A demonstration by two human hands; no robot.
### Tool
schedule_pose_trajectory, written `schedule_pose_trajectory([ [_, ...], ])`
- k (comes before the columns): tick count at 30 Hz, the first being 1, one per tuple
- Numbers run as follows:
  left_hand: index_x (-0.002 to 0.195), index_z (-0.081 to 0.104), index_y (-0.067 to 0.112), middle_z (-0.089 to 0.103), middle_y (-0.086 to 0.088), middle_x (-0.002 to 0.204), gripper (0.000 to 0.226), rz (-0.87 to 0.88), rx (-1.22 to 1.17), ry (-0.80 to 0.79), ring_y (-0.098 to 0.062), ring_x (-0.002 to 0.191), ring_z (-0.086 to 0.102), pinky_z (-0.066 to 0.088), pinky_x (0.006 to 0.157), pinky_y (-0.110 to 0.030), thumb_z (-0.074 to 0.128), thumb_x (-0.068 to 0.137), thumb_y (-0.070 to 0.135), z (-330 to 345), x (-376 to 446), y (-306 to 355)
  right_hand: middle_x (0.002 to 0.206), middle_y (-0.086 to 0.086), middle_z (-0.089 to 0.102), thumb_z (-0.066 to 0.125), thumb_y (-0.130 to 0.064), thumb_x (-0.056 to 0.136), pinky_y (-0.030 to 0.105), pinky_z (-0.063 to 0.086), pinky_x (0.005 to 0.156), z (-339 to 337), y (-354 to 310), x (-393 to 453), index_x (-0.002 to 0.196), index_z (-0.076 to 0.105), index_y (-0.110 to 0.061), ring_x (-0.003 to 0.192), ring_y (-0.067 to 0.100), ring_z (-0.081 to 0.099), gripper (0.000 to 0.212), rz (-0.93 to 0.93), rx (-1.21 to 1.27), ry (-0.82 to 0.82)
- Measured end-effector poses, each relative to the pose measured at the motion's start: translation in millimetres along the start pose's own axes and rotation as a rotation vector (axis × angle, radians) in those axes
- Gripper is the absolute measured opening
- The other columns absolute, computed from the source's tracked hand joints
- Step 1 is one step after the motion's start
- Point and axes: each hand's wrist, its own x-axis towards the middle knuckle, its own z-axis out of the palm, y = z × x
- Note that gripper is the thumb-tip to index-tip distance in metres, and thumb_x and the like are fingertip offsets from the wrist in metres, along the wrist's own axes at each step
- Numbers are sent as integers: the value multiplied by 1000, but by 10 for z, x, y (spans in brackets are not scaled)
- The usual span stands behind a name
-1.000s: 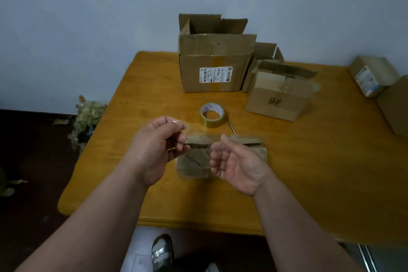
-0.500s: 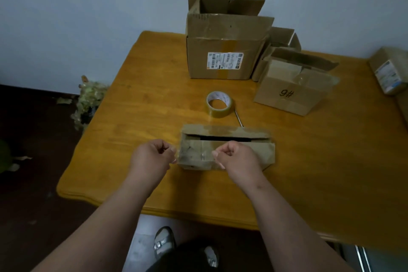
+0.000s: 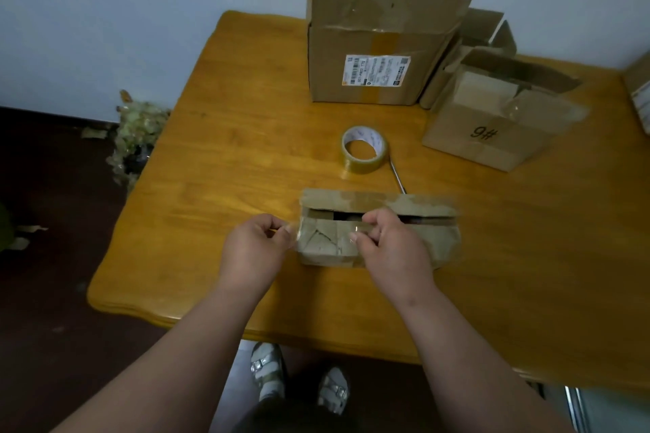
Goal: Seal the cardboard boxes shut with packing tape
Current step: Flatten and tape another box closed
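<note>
Nearest, two sandalled feet (image 3: 299, 383) on the floor below the table's near edge. Both bare forearms reach over the wooden table (image 3: 225, 158). Left hand (image 3: 253, 250) has fingers curled, pinching one end of a clear tape strip (image 3: 293, 230) just left of the small flat box (image 3: 380, 232). Right hand (image 3: 390, 250) also curled, pinching the strip's other end over the box's near-left top. Strip is see-through, hard to trace between the hands. Box lies near the table's middle, top flaps meeting with a dark gap along the seam. Just beyond it, a packing tape roll (image 3: 364, 149) lying flat, a thin metal tool (image 3: 397, 176) beside it on the right. Farther right, a box marked 9# (image 3: 499, 126), flaps loose. Farthest, a tall open box (image 3: 380, 46) with a shipping label, and another open box (image 3: 482, 32) behind it. Dried plant debris (image 3: 137, 137) on the floor at left.
</note>
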Motion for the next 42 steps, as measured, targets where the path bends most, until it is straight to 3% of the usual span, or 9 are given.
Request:
schedule_pose_trajectory([
  [9, 69, 65, 31, 70, 5, 64, 21, -14, -20, -12, -20, 54, 57, 53, 56, -49, 65, 90, 30, 55, 107, -92, 66, -10, 56, 63, -31, 93, 25, 46, 56, -18, 49, 55, 93, 52, -26, 62, 4, 55, 12, 4, -14, -6],
  [14, 66, 64, 20, 67, -2, 59, 26, -38, 11, -15, -18, 51, 54, 44, 53, -37, 66, 90, 30, 75, 133, -108, 63, -10, 53, 63, -30, 93, 25, 43, 55, -10, 66, 58, 89, 51, -25, 59, 4, 52, 14, -35, -48, -26],
  [20, 73, 67, 20, 70, -9, 68, 23, -53, 103, -35, -32, 66, 66, 50, 53, -41, 69, 85, 40, 69, 165, -62, 60, -12, 45, 63, -28, 93, 27, 36, 60, 12, 81, 52, 88, 49, -26, 54, 2, 43, 15, -53, -65, -40],
  [25, 74, 65, 21, 68, -5, 61, 35, -118, 140, -19, -19, 52, 57, 39, 48, -29, 79, 72, 54, 89, 186, -54, 62, -13, 45, 64, -28, 92, 28, 36, 64, 20, 67, 56, 87, 47, -29, 57, 1, 44, 18, -73, -93, -31],
  [31, 75, 62, 21, 62, 5, 55, 39, -128, 213, 9, -8, 50, 54, 34, 42, -22, 80, 69, 55, 135, 195, -39, 63, -14, 44, 66, -28, 90, 29, 36, 66, 35, 68, 52, 86, 44, -32, 61, 1, 45, 23, -90, -116, -10],
  [33, 92, 63, 19, 63, 7, 66, 47, -151, 211, 0, -7, 59, 58, 38, 46, -23, 80, 69, 56, 139, 213, -34, 65, -14, 44, 67, -29, 88, 28, 35, 65, 39, 80, 42, 85, 44, -31, 62, 1, 44, 23, -98, -120, 1],
  [36, 135, 47, 21, 59, 4, 95, 83, -195, 195, -36, -17, 84, 62, 55, 68, -33, 81, 68, 56, 121, 252, -21, 70, -17, 42, 68, -26, 88, 28, 35, 66, 45, 84, 37, 84, 44, -30, 65, 0, 42, 24, -112, -120, 14],
  [38, 140, 43, 22, 58, 4, 98, 87, -202, 186, -60, -18, 88, 61, 58, 78, -41, 80, 68, 56, 116, 263, -12, 80, -18, 42, 65, -21, 90, 30, 42, 69, 42, 89, 35, 85, 45, -30, 71, 1, 44, 22, -114, -104, 20],
  [42, 128, 50, 24, 62, 1, 99, 71, -251, 138, -100, -20, 88, 61, 58, 78, -43, 78, 71, 56, 102, 266, -13, 96, -6, 45, 54, -6, 94, 35, 53, 71, 31, 110, 19, 88, 57, -18, 79, 12, 51, 13, -133, -97, 39],
])
